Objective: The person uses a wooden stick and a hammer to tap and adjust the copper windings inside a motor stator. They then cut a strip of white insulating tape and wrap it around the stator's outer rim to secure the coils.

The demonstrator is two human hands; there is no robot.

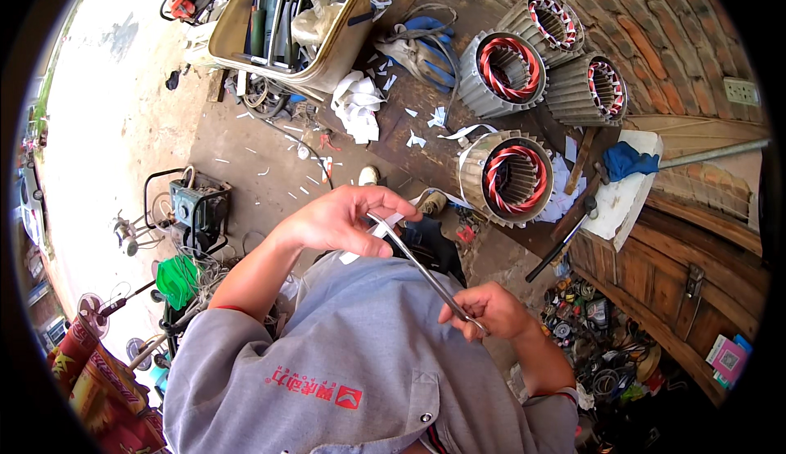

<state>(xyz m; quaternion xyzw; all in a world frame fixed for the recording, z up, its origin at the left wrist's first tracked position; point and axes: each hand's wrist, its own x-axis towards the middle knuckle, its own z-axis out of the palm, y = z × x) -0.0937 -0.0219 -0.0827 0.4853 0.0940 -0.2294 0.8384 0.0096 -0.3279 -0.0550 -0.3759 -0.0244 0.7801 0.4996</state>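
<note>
My right hand (491,311) is closed around one end of a long, slim metal tool (430,275) that looks like a pair of scissors. The tool slants up and left across the front of my grey shirt. Its far end lies between the thumb and fingers of my left hand (336,223). A small piece of white paper (350,257) shows under the left thumb, pinched in that hand; its fingers partly hide it. Beyond my hands stands a finned motor stator (471,177) with red-and-white bound windings, with white strip material beside it.
Several more stators (483,98) stand by the brick wall. A tool-filled tub (344,53), gloves (422,49) and crumpled white paper (358,106) lie ahead. At right, a hammer (565,241) is near a wooden cabinet (655,278); a framed machine (201,204) stands left. Paper scraps litter the floor.
</note>
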